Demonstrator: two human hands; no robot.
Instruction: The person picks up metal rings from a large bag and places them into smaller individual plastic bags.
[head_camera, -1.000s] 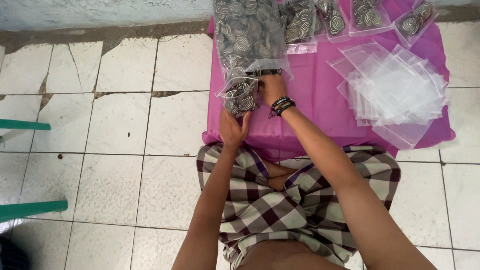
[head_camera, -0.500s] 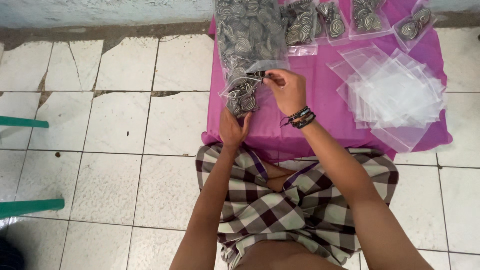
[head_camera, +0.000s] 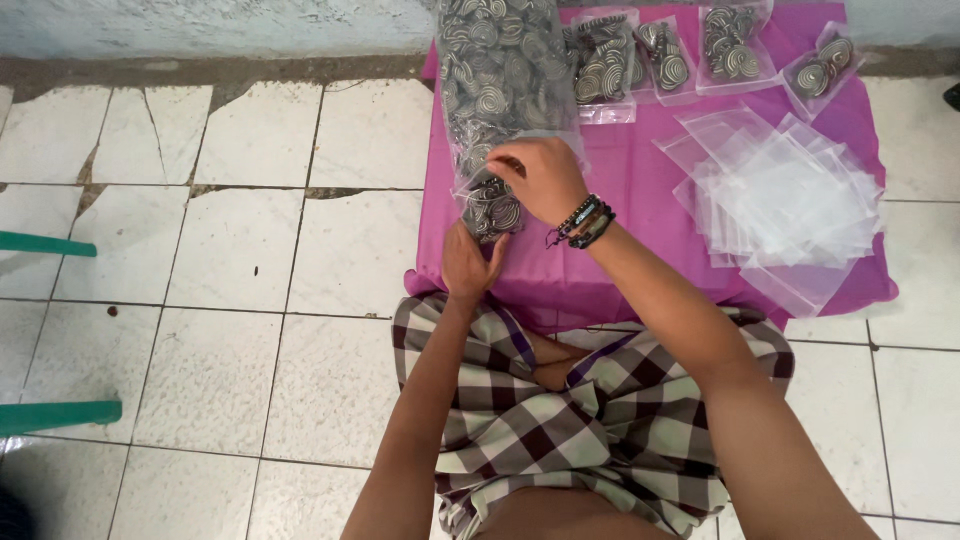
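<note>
- The left hand (head_camera: 470, 265) cupped the bottom of a small clear bag (head_camera: 492, 205) of spiral metal discs, its grip closed around that bag from below.
- The right hand (head_camera: 540, 175) lay over the same bag's mouth, fingers curled down; whether its grip pinched anything could not be told.
- Just beyond the right hand sat a large clear sack of spiral discs (head_camera: 500, 70).
- Far to its right lay a stack of empty clear zip bags (head_camera: 790, 200).
- Four filled small bags (head_camera: 735, 45) lined the pink cloth (head_camera: 650, 190) beyond both hands.
</note>
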